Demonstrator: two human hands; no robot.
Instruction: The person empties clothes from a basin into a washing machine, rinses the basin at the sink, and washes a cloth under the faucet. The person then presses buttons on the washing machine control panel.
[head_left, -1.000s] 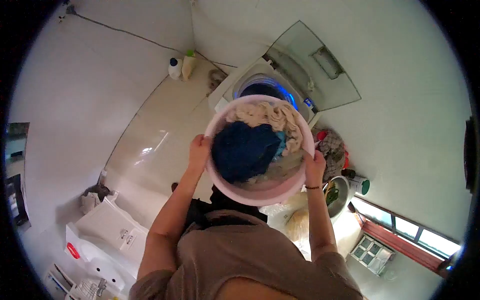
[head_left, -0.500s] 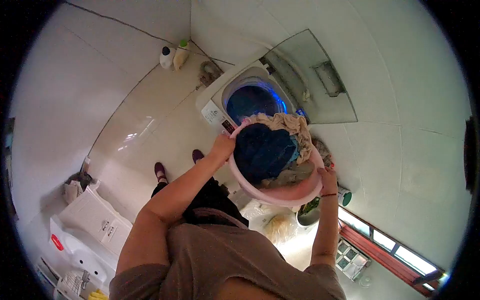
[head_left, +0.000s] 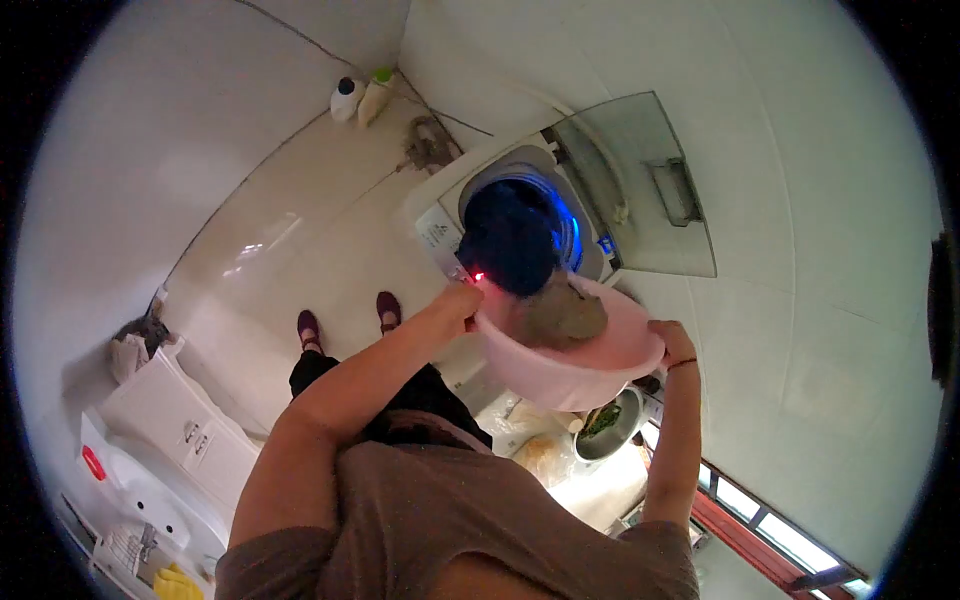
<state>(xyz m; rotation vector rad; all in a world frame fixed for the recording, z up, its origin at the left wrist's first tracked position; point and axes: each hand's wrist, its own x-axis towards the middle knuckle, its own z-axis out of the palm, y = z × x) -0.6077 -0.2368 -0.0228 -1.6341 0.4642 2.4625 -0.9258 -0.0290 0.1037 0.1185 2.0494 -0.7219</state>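
A pink basin (head_left: 560,378) is tipped toward the open top of a washing machine (head_left: 432,205). My left hand (head_left: 458,306) grips its left rim, and my right hand (head_left: 674,342) is closed on the right rim. Dark blue clothes (head_left: 508,240) spill over the far rim into the blue-lit drum (head_left: 568,225). A grey-brown garment (head_left: 562,312) still lies in the basin, near that rim. The machine's clear lid (head_left: 640,180) stands raised. A small red light glows beside my left hand.
Two bottles (head_left: 346,100) stand by the wall beyond the machine, near a grey hose (head_left: 430,143). A metal bowl with greens (head_left: 612,425) sits below the basin on the right. At lower left are a white cabinet (head_left: 185,415) and a sink (head_left: 150,500).
The basin has tilted toward the drum, and the dark blue clothes have slid over its far rim. The beige cloth seen on the far rim earlier is out of sight. Both hands keep their hold.
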